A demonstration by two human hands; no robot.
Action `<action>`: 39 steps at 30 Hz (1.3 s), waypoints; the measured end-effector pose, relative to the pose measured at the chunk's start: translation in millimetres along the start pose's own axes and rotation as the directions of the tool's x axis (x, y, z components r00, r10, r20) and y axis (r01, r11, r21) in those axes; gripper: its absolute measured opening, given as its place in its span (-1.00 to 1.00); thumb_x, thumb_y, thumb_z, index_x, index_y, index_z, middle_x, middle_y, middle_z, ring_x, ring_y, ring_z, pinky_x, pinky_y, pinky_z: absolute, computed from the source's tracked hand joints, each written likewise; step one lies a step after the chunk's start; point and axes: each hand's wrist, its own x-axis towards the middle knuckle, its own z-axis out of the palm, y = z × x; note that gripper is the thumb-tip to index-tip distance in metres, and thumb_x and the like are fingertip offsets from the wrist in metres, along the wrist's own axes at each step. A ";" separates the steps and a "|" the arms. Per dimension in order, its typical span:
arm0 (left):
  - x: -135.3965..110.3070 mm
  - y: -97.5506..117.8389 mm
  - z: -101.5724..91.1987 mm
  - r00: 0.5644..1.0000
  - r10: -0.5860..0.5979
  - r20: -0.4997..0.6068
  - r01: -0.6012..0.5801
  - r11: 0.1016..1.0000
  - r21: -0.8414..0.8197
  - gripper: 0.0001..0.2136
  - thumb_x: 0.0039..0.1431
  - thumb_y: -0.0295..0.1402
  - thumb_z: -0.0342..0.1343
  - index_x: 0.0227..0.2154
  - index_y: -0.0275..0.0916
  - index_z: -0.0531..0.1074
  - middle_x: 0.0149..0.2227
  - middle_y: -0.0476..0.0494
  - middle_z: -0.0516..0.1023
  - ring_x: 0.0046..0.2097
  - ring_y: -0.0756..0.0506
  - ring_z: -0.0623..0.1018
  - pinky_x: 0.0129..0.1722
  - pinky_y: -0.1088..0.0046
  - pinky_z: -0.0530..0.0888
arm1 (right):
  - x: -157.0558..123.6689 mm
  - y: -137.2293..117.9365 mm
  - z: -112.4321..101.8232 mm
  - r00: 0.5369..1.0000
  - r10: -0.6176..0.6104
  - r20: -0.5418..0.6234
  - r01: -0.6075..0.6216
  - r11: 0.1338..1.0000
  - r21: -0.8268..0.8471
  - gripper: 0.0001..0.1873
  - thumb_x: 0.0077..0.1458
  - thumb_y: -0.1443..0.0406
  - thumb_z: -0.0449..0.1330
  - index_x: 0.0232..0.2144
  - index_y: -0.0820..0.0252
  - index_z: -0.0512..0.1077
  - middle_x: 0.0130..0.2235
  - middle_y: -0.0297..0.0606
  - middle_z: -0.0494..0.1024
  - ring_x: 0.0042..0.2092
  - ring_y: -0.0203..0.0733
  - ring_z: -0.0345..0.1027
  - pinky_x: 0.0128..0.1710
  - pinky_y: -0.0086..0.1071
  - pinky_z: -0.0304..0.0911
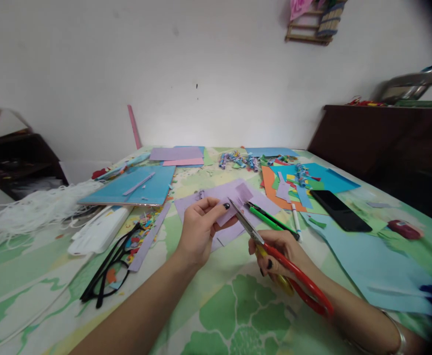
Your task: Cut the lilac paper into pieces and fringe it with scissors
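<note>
Between the thumb and fingers of my left hand (pixel 200 224) is a small piece of purple paper (pixel 223 213). My right hand (pixel 280 246) is wrapped round a pair of scissors (pixel 293 271) with red and yellow handles. Their metal blades point up and left, and the tips lie beside the purple piece; I cannot tell whether they are cutting into it. Under both hands a larger purple sheet (pixel 191 201) lies on the tablecloth, with small purple scraps on it. Close to the blades rests a green and black cutter (pixel 269 218), with a white marker (pixel 296 222) to its right.
Black eyeglasses (pixel 105 276) lie at left beside colourful paper scraps, a white power strip (pixel 97 231) and a blue folder (pixel 138 185). To the right are a black phone (pixel 340 211) and a light blue sheet (pixel 371 266). Curled paper pieces (pixel 240 160) sit at the back.
</note>
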 end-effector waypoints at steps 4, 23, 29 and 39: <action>0.2 -0.1 0.3 1.000 0.002 -0.004 -0.002 1.000 0.001 -0.80 -0.17 -0.42 0.33 -0.55 -0.31 0.38 -0.49 -0.01 0.50 -0.38 -0.08 0.59 -0.26 0.28 0.56 | 0.9 -0.7 -1.2 0.999 -0.037 0.022 0.038 0.998 -0.046 -0.34 -0.23 -0.24 0.26 -0.44 0.25 0.35 -0.65 -0.42 0.26 -0.64 -0.38 0.10 -0.70 -0.53 0.08; -0.3 -0.7 -0.8 1.000 0.000 0.000 0.000 1.000 -0.006 -0.82 -0.15 -0.42 0.32 -0.55 -0.32 0.40 -0.49 -0.03 0.52 -0.38 -0.08 0.60 -0.26 0.30 0.56 | 1.2 -3.8 0.0 1.000 -0.007 0.014 0.007 1.000 -0.026 -0.43 -0.19 -0.16 0.30 -0.48 0.24 0.34 -0.64 -0.44 0.23 -0.64 -0.41 0.07 -0.69 -0.54 0.04; -0.9 -0.4 -0.9 1.000 -0.007 0.006 0.007 1.000 -0.019 -0.84 -0.11 -0.45 0.30 -0.54 -0.33 0.39 -0.48 -0.03 0.53 -0.36 -0.11 0.62 -0.27 0.33 0.56 | 0.8 -5.9 1.2 1.000 0.013 0.002 -0.013 1.000 -0.029 -0.42 -0.22 -0.15 0.31 -0.51 0.24 0.32 -0.66 -0.46 0.20 -0.66 -0.42 0.05 -0.70 -0.54 0.02; 0.4 0.9 0.1 1.000 -0.005 -0.001 0.005 1.000 -0.030 -0.83 -0.14 -0.46 0.31 -0.54 -0.33 0.39 -0.49 -0.02 0.52 -0.37 -0.12 0.62 -0.26 0.33 0.57 | 1.0 -4.5 2.7 0.999 0.040 -0.024 -0.040 0.999 -0.028 -0.51 -0.19 -0.03 0.36 -0.53 0.24 0.31 -0.64 -0.43 0.25 -0.68 -0.44 0.08 -0.71 -0.57 0.05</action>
